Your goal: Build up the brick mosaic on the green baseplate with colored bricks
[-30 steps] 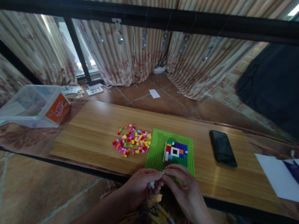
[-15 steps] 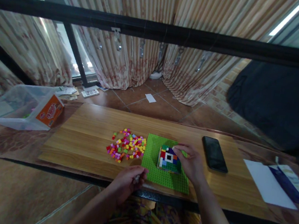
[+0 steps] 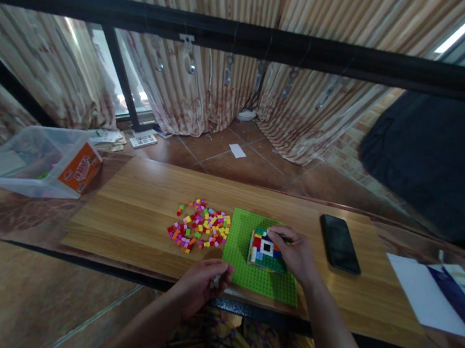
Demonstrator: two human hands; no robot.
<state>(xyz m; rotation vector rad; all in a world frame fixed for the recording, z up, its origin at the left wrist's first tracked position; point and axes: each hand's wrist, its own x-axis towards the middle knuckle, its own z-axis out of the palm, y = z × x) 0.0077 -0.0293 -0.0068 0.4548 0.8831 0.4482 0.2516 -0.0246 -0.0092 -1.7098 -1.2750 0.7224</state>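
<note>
On a green studded baseplate (image 3: 239,280) stands a low square block of small building bricks (image 3: 269,260), with red, white, blue and green rows around a white ring and a dark centre. My right hand (image 3: 295,255) reaches over its right side, thumb and forefinger pinched at the back of the top, where a small white brick (image 3: 265,235) shows at the fingertips. My left hand (image 3: 205,280) is curled at the baseplate's front left corner around several small greyish-white bricks (image 3: 216,280). To the left lies a loose heap of coloured bricks (image 3: 204,227).
A black phone (image 3: 340,243) lies right of the baseplate, with white paper (image 3: 425,290) farther right. At the left end stands a clear plastic bin (image 3: 42,154) with an orange label. A dark metal bar (image 3: 250,38) crosses beyond the wooden table (image 3: 134,207).
My right fingertips have come down slightly onto the top of the brick block, where white now shows over the purple. My left hand stays curled. The whole view has shifted slightly.
</note>
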